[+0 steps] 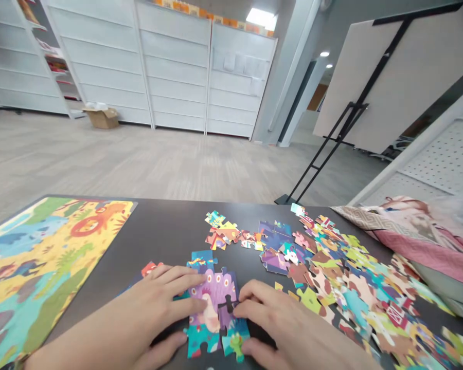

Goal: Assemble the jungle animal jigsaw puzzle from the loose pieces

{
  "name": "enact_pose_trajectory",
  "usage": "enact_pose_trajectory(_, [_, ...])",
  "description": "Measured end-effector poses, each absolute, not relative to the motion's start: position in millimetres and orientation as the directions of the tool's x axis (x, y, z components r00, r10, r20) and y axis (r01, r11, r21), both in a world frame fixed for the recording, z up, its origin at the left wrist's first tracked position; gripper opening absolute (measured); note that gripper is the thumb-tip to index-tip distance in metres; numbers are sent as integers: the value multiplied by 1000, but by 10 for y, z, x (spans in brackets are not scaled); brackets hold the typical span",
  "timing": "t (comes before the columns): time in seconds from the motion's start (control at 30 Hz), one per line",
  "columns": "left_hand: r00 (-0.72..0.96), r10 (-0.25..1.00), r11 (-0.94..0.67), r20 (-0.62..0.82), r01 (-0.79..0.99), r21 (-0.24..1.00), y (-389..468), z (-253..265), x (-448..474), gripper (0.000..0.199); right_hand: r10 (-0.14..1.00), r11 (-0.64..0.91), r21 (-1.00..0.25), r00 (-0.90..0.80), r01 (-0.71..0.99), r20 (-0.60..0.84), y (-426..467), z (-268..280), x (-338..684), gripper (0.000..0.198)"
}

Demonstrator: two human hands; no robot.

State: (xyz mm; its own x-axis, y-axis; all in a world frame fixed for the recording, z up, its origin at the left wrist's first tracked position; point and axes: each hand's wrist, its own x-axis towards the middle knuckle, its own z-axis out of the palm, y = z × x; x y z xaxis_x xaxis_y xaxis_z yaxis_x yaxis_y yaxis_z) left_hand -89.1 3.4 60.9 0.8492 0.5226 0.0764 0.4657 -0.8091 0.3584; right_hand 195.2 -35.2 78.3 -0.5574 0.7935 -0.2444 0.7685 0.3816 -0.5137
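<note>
Several joined jigsaw pieces make a purple many-eyed monster [216, 282] on a teal ground, lying on the dark table in front of me. My left hand [173, 298] is spread on their left side, its fingertips pressing the surface and its thumb at the lower left edge. On the right, my right hand [270, 313] has bent fingers on the edge of a purple puzzle piece [224, 317], with the thumb lower down by a green-figured piece [235, 341]. A dark gap shows along the top of that purple piece. Behind my left fingers, a red piece [148, 268] is partly hidden.
A large heap of loose pieces [355, 288] covers the table's right side. Small joined clusters [224, 234] lie toward the far edge. At left is a colourful animal picture sheet [61, 246]. A fabric bag [416, 231] sits at right; an easel [332, 133] stands beyond.
</note>
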Motion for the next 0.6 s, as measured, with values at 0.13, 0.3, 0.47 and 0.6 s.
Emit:
enact_pose_trajectory(0.13, [848,530,-797,33,484,363,36,627,-877,52,782,412,-487,-573,771,-246,-349,791,1957,23])
enact_pose_trajectory(0.3, [845,534,-793,17,494,357,35,606,-877,51,779,413,-486,-575,770,-249,-345,783,1945,24])
enact_pose_trajectory(0.47, [844,535,-800,51,485,353,24,590,-879,52,789,409,-481,-565,776,-240,-351,764,1940,22])
enact_pose_trajectory(0.6, [839,542,-795,54,491,357,28,590,-879,52,812,398,-476,-543,784,-215,-355,735,1932,22])
